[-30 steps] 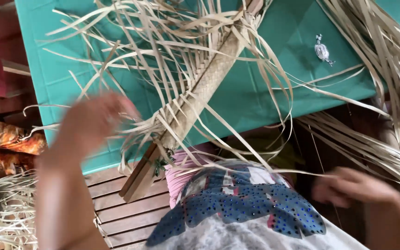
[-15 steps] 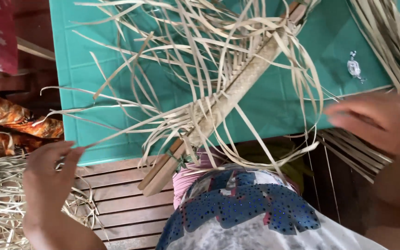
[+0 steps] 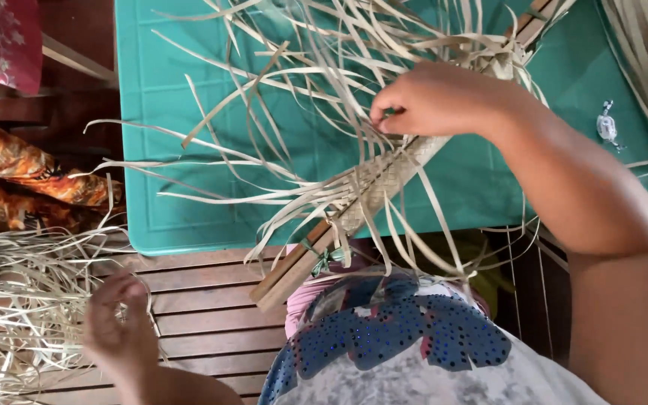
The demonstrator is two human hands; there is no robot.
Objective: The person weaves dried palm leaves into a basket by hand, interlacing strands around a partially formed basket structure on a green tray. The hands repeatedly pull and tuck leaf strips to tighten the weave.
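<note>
Your right hand (image 3: 433, 97) rests on the woven band (image 3: 384, 180), fingertips pinched on thin strips (image 3: 264, 142) just where the weaving meets the loose ends. Your right forearm runs down the right side of the view from there.

Your left hand (image 3: 118, 322) is low and to the left, well apart from the band, curled loosely at the edge of the loose pile (image 3: 16, 315) of pale strips; a strand or two seems to pass through the fingers, but blur keeps you from telling whether they grip it.

The band lies along a wooden slat (image 3: 286, 274) that runs diagonally, from the near middle up toward the far right. Its near end juts off the counter (image 3: 159, 120), which is green, over the brown slatted floor (image 3: 196, 300). Unwoven strips fan out from the band to the left and far side, spreading across the counter.

A small clear wrapped thing (image 3: 607, 126) lies on the counter to the right of your right arm. More strips hang at the far right edge. Orange patterned cloth (image 3: 24, 161) sits at the left, beside the counter. Your patterned shirt (image 3: 391, 337) fills the near middle.
</note>
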